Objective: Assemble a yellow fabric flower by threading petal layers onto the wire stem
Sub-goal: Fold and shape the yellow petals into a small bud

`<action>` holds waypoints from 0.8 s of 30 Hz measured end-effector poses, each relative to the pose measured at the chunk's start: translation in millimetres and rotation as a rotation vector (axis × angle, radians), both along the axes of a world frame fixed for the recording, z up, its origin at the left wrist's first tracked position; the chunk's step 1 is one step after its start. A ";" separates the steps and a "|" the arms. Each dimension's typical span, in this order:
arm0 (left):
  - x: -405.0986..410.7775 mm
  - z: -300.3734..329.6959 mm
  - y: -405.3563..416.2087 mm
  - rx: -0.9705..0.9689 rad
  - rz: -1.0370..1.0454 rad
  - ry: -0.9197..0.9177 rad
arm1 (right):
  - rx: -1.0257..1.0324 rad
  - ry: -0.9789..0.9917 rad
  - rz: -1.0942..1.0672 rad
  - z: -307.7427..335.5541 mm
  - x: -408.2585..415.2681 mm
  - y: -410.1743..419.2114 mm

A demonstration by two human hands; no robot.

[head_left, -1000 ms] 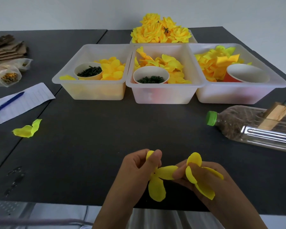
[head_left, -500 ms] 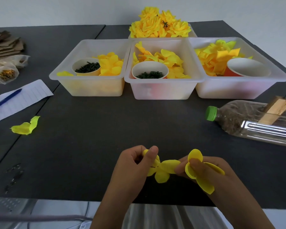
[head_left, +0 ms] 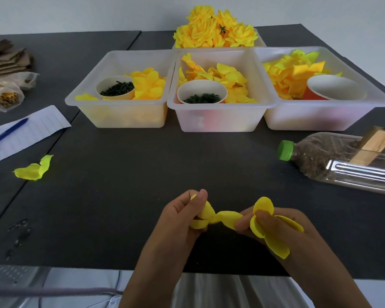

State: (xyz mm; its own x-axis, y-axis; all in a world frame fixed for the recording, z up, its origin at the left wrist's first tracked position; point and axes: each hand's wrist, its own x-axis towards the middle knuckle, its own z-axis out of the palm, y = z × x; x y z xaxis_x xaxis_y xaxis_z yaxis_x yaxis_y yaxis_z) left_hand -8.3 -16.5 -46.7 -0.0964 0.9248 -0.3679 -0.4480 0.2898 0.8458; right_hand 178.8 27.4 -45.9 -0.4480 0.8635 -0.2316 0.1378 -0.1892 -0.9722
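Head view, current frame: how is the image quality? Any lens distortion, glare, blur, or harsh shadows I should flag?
Head view: wide-angle bending shows in the table's slanting edges; the light is soft and even, with no hard shadows; bright streaks of glare run along the plastic bottle; the left hand, the right hand and the petal layers look slightly soft, and the wire stem cannot be made out.

Two bare forearms are seen entering from the lower edge, each ending in a bare hand: the left hand [head_left: 182,218] and the right hand [head_left: 282,227]. No sleeves, rings, watches or bracelets are seen on them. Short, unpainted fingernails are shown, and pale grey clothing is glimpsed below, between the forearms.
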 end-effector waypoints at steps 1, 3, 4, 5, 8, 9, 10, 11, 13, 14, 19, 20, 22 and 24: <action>-0.1 -0.8 -0.5 0.000 0.009 -0.072 | -0.004 0.002 -0.001 0.3 -0.7 -0.1; 0.0 -2.6 -1.3 -0.009 0.020 -0.228 | -0.001 -0.009 0.002 0.8 -1.8 -0.7; -0.1 -4.1 -1.4 -0.022 0.044 -0.284 | 0.000 -0.012 -0.001 0.5 -1.6 -1.0; -0.6 -6.4 -0.6 -0.033 0.086 -0.323 | -0.001 -0.007 -0.003 -0.2 -0.8 -0.9; -3.8 -11.3 4.0 0.018 0.229 -0.284 | -0.025 0.073 -0.022 -4.0 3.0 -0.4; -5.3 -13.3 5.5 0.033 0.280 -0.221 | -0.057 0.139 -0.037 -4.6 3.0 0.1; -6.3 -13.0 7.8 0.028 0.323 -0.156 | -0.106 0.224 -0.060 -4.3 1.8 0.3; -7.2 -12.6 8.7 0.019 0.349 -0.091 | -0.163 0.314 -0.087 -3.6 -0.8 0.7; -5.9 -11.9 14.2 0.001 0.336 0.022 | -0.264 0.440 -0.155 -1.3 -6.2 1.0; -4.2 -11.8 15.7 -0.010 0.293 0.072 | -0.303 0.469 -0.189 -0.7 -8.7 1.0; 3.7 -12.7 5.9 -0.027 -0.002 0.258 | -0.347 0.534 -0.255 -0.9 -20.0 -2.8; 3.9 -11.1 1.8 -0.012 -0.040 0.288 | -0.351 0.548 -0.268 -1.4 -21.5 -3.9; 2.3 -7.9 -2.9 -0.019 -0.079 0.321 | -0.348 0.584 -0.281 -1.6 -23.8 -5.3; 2.3 -7.6 -3.6 -0.049 -0.095 0.309 | -0.341 0.614 -0.283 -0.7 -25.0 -6.4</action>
